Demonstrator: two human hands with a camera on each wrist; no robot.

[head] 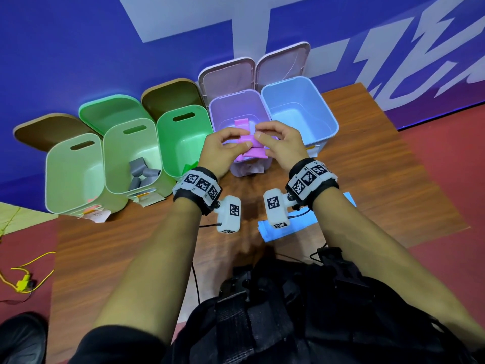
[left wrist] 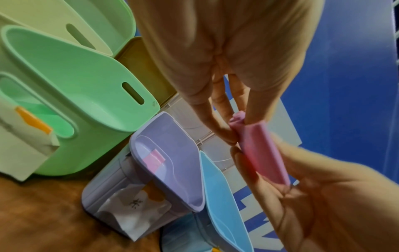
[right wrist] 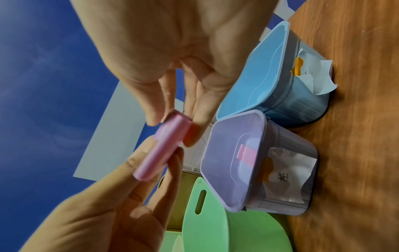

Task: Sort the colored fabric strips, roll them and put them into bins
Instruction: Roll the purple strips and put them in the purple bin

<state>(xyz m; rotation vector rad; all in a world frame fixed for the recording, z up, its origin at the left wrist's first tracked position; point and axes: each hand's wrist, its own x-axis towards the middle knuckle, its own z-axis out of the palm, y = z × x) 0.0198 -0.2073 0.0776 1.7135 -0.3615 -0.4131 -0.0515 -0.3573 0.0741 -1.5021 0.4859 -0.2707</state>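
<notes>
Hands meet above the wooden table (head: pixel 367 158), over the near rim of the lilac bin (head: pixel 237 101). The left hand (head: pixel 223 151) and the right hand (head: pixel 282 145) each pinch one end of a pink fabric strip (head: pixel 253 151) rolled into a short tube, thumb against fingertips, with the remaining fingers curled loosely. In the left wrist view the roll (left wrist: pixel 262 151) runs between the two hands, and its spiral end shows beside the left fingertips (left wrist: pixel 222 131). Another pink strip (head: pixel 242 126) lies on the floor of the lilac bin.

Five open bins stand in a row along the far edge of the table, lids tipped back against a blue wall. From the left: a pale green bin (head: pixel 73 206), a second pale green bin (head: pixel 112 158) holding grey rolls (head: pixel 143 173), a brighter green bin (head: pixel 183 111), the lilac bin, and a light blue bin (head: pixel 325 111). A light blue strip (head: pixel 278 231) lies flat on the table near its front edge, under the right wrist.
</notes>
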